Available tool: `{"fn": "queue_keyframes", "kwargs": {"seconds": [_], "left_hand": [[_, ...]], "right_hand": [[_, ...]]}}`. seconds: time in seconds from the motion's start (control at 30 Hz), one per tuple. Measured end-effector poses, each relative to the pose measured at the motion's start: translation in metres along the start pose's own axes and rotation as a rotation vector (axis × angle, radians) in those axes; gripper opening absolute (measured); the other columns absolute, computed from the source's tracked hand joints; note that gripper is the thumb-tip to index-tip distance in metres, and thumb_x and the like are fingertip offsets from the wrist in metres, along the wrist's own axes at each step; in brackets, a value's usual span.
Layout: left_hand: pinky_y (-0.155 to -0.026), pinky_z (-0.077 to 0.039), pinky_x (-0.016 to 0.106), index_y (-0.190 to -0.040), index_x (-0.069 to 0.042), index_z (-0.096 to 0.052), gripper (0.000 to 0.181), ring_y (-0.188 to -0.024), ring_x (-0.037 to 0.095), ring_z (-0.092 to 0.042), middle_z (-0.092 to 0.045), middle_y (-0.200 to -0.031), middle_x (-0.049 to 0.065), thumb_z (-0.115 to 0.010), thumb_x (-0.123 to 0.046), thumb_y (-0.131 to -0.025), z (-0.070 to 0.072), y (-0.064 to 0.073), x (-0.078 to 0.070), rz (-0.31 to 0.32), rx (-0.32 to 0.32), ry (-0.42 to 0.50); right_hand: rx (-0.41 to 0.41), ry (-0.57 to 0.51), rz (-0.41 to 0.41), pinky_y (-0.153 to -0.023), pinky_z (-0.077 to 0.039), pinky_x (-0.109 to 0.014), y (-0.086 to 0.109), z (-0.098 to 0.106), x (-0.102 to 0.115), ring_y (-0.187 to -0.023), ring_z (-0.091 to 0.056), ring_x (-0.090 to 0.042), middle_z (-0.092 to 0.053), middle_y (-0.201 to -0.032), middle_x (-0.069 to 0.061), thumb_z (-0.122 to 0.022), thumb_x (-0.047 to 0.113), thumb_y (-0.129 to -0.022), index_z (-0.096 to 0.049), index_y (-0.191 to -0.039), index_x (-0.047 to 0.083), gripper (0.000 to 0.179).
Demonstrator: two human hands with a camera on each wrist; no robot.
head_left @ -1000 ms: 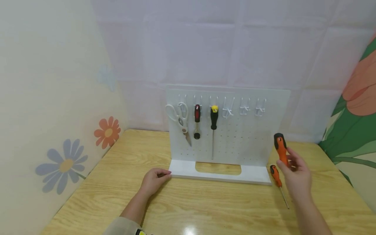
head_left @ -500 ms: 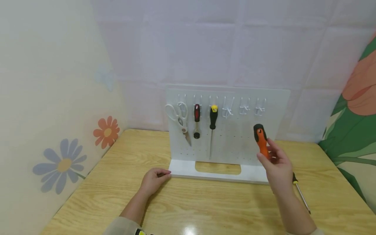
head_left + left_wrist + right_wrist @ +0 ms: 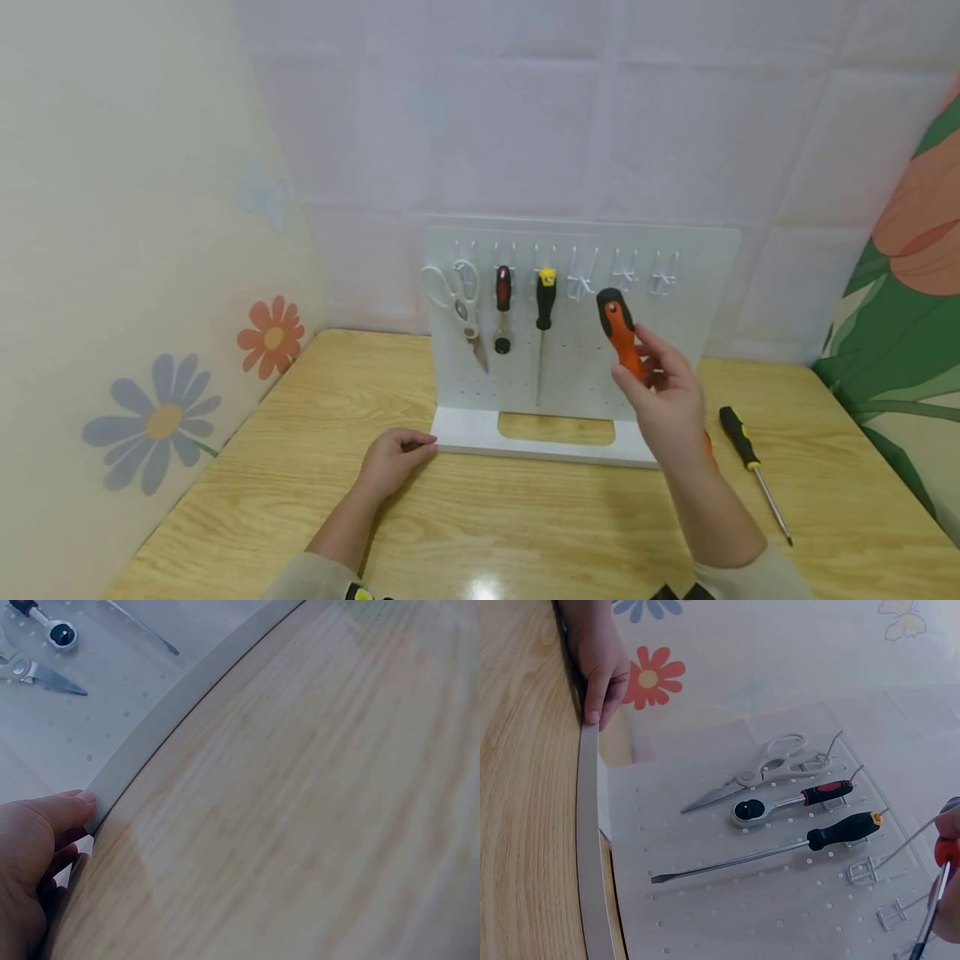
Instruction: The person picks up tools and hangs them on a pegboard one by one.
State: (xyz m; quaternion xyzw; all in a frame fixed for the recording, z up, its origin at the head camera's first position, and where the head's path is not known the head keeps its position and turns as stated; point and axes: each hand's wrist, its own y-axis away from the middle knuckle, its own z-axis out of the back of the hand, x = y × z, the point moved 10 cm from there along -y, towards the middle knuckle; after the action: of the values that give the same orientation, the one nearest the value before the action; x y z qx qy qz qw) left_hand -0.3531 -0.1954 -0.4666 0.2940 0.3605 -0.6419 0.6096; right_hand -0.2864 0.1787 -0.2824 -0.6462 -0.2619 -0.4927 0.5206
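Note:
My right hand [image 3: 667, 408] holds an orange-and-black screwdriver [image 3: 622, 337] by its handle, butt up and tilted left, before the right half of a white pegboard [image 3: 517, 383]. The right wrist view catches its thin shaft with a dark tip [image 3: 919, 949]. At the board's front left corner, my left hand [image 3: 393, 462] grips the base edge, its fingertip [image 3: 88, 796] on the rim. Hanging from the board are white scissors [image 3: 462, 310], a red-and-black ratchet wrench [image 3: 504, 292] and a black flathead screwdriver [image 3: 844, 829] with a yellow end.
Bare wire hooks [image 3: 581, 283] line the board's upper right. A black-and-yellow screwdriver [image 3: 738, 437] lies on the wooden table [image 3: 525, 517] at right. Another orange screwdriver [image 3: 709, 450] is mostly hidden behind my right forearm. A pale cloth wall [image 3: 525, 125] stands behind.
My right hand has carried the orange-and-black screwdriver left and upward, from beside the pegboard to in front of it. The black-and-yellow screwdriver has come into view. My left hand stays put.

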Motion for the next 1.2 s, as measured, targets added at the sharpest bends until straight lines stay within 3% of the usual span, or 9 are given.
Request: {"fn": "queue_keyframes", "kwargs": {"seconds": [0.37, 0.6, 0.93, 1.2], "left_hand": [[-0.091, -0.050, 0.036, -0.093, -0.008, -0.078, 0.009, -0.103, 0.023, -0.064, -0.073, -0.105, 0.008, -0.074, -0.013, -0.086, 0.001, 0.001, -0.001, 0.008, 0.003, 0.005], [-0.092, -0.049, 0.037, -0.093, -0.009, -0.078, 0.009, -0.103, 0.023, -0.064, -0.073, -0.105, 0.007, -0.074, -0.013, -0.087, 0.001, 0.002, 0.000, 0.015, 0.002, 0.003], [-0.092, -0.049, 0.037, -0.092, -0.009, -0.078, 0.008, -0.103, 0.023, -0.064, -0.073, -0.105, 0.007, -0.074, -0.013, -0.086, 0.001, 0.002, 0.000, 0.012, -0.001, 0.002], [-0.092, -0.049, 0.037, -0.092, -0.009, -0.078, 0.008, -0.104, 0.023, -0.063, -0.072, -0.106, 0.008, -0.074, -0.013, -0.086, 0.002, 0.004, -0.001, 0.023, -0.003, 0.006]], "right_hand": [[0.015, 0.008, 0.020, -0.072, -0.042, -0.014, -0.007, -0.015, 0.007, -0.088, -0.049, -0.007, -0.056, -0.101, 0.014, -0.072, -0.004, -0.083, -0.061, -0.132, 0.007, 0.051], [0.043, 0.006, -0.008, -0.073, -0.042, -0.014, -0.011, -0.021, -0.002, -0.088, -0.049, -0.008, -0.055, -0.103, 0.009, -0.070, -0.003, -0.085, -0.060, -0.133, 0.008, 0.050], [0.022, 0.001, -0.011, -0.072, -0.041, -0.016, -0.019, -0.030, -0.014, -0.087, -0.050, -0.007, -0.057, -0.102, 0.007, -0.069, -0.004, -0.085, -0.058, -0.133, 0.006, 0.051], [0.005, 0.015, -0.001, -0.072, -0.040, -0.016, -0.026, -0.039, -0.022, -0.087, -0.049, -0.005, -0.060, -0.107, -0.007, -0.069, -0.003, -0.085, -0.056, -0.134, 0.006, 0.051]]}}
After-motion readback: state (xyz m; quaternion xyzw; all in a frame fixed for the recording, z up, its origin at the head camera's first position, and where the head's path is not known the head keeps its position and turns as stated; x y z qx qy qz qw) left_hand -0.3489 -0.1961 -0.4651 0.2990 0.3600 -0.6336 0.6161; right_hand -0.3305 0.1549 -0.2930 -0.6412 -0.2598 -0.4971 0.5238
